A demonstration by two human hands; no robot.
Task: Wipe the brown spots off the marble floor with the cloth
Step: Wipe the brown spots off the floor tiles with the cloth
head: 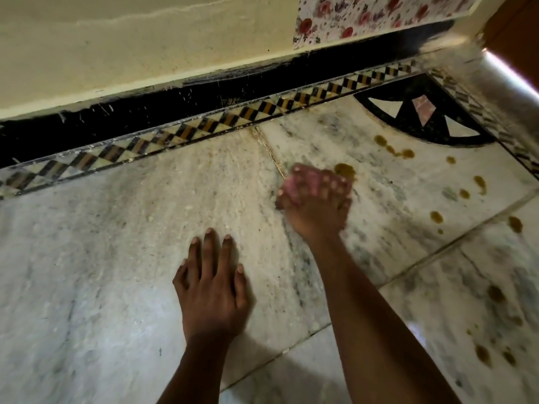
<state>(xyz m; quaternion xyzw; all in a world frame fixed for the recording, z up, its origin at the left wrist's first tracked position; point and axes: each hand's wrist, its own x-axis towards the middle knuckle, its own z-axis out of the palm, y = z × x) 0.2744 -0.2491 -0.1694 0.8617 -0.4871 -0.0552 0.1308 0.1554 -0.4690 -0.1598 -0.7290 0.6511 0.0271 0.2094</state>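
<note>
My right hand [316,204] presses a small pink cloth [293,186] flat on the white marble floor [116,272]; the hand is motion-blurred and covers most of the cloth. A brown spot [344,170] lies just beyond its fingertips. More brown spots are scattered to the right, near the black inlay [392,148], mid-right [436,217] and at the lower right [495,293]. My left hand [211,290] rests flat on the marble, fingers apart, holding nothing.
A checkered tile border [204,126] and a black skirting [116,118] run along the cream wall at the back. A black fan-shaped inlay [420,112] fills the right corner. A floral sheet [364,16] hangs on the wall above.
</note>
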